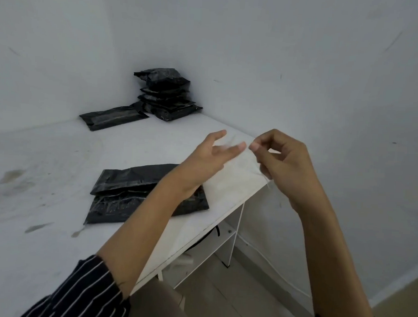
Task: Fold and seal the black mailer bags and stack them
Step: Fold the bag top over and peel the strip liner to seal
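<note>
Peeling strip, bag waits below.
Our right hand (285, 162) fingers pinch a thin clear strip (266, 178); left hand (210, 158) open, nearer the flat black plastic mailer bag (133, 193), long axis left-right.

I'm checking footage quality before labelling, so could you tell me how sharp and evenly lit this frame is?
Head view: light is soft and even, with no hard shadows; the left hand shows motion blur at its fingers; the black mailer bag and the corner stack look soft, with faint sheen; wide-angle distortion bends the table edge.
</note>
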The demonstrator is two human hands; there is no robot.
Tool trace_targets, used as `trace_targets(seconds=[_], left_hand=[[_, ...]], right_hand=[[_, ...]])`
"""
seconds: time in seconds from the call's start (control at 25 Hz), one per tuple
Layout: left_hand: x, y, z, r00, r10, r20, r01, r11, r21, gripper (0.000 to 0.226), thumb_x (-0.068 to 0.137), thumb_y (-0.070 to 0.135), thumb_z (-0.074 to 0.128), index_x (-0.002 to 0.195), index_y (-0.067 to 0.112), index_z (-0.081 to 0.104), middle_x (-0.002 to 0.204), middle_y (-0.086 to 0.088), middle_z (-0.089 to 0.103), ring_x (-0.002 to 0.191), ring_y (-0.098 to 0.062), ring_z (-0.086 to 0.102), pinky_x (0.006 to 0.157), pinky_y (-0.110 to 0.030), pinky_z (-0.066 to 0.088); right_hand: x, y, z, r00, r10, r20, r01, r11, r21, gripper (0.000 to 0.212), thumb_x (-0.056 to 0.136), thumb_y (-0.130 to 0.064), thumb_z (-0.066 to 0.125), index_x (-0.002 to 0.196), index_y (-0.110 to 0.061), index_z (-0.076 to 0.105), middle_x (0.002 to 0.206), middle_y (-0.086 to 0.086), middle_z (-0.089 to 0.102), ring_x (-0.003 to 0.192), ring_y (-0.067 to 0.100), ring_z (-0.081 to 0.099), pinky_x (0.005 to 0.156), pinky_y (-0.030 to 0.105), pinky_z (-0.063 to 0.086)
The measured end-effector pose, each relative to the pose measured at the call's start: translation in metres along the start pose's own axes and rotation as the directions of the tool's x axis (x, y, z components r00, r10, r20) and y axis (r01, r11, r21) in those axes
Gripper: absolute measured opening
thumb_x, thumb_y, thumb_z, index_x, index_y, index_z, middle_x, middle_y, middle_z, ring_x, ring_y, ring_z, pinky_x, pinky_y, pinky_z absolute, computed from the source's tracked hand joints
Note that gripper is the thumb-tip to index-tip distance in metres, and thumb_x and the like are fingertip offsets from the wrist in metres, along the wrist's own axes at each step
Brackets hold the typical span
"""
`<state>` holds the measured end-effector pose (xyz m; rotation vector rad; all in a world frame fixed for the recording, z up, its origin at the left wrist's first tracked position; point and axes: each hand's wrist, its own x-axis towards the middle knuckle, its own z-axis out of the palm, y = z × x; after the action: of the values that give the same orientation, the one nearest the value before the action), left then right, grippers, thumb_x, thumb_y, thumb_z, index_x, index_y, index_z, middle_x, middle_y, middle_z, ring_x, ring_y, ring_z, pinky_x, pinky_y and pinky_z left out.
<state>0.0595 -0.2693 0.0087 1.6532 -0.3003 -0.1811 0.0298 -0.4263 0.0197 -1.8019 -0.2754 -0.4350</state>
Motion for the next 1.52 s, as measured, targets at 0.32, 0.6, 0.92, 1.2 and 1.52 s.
trace_targets(seconds=[0.32,0.6,0.92,1.2,1.52], left_hand=[[-0.052,0.015,-0.058,0.964,0.0,-0.267,-0.128,0.877,-0.463,0.05,0.08,0.017,0.065,0.125,0.004,0.048,0.102,-0.01,0.072,0.081,-0.021,0.071,0.068,-0.026,0.057],[-0.088,0.048,-0.099,0.786,0.352,-0.509,-0.291,0.936,0.199,0.027,0.087,0.002,0.062,0.113,0.003,0.055,0.093,-0.005,0.074,0.065,-0.022,0.07,0.059,-0.03,0.058],[-0.094,0.04,-0.118,0.643,0.412,-0.646,-0.312,0.911,0.271,0.01,0.088,0.0,0.06,0.092,0.009,0.057,0.087,0.001,0.073,0.062,-0.02,0.07,0.055,-0.028,0.057],[-0.093,0.022,-0.134,0.61,0.371,-0.7,-0.3,0.926,0.229,0.007,0.089,0.0,0.058,0.095,0.0,0.062,0.087,-0.008,0.072,0.065,-0.022,0.072,0.059,-0.028,0.058],[-0.083,0.004,-0.122,0.486,0.411,-0.771,-0.286,0.909,0.305,0.012,0.096,0.002,0.047,0.092,0.005,0.058,0.087,-0.011,0.067,0.065,-0.02,0.07,0.06,-0.028,0.058]], right_hand=[[-0.006,-0.014,0.045,0.962,0.001,0.275,-0.075,0.963,0.258,0.011,0.094,-0.011,0.056,0.091,-0.003,0.062,0.067,0.003,0.055,0.051,0.019,0.044,0.046,0.018,0.035],[-0.019,-0.025,0.078,0.851,0.01,0.525,-0.154,0.96,0.232,0.038,0.087,-0.002,0.063,0.119,-0.023,0.058,0.087,0.005,0.059,0.068,0.012,0.059,0.061,0.023,0.048],[-0.028,-0.025,0.104,0.809,0.012,0.587,-0.184,0.955,0.234,0.081,0.085,0.004,0.063,0.139,-0.048,0.032,0.1,0.014,0.056,0.075,0.02,0.056,0.071,0.024,0.051],[-0.018,-0.012,0.103,0.926,0.182,0.33,-0.263,0.939,0.221,0.003,0.085,-0.012,0.067,0.083,-0.01,0.065,0.078,0.003,0.069,0.074,0.014,0.058,0.072,0.027,0.043],[-0.019,-0.015,0.126,0.974,0.106,0.199,-0.156,0.955,0.253,0.004,0.097,-0.018,0.05,0.098,-0.014,0.049,0.068,0.001,0.062,0.056,0.009,0.052,0.06,0.02,0.043]])
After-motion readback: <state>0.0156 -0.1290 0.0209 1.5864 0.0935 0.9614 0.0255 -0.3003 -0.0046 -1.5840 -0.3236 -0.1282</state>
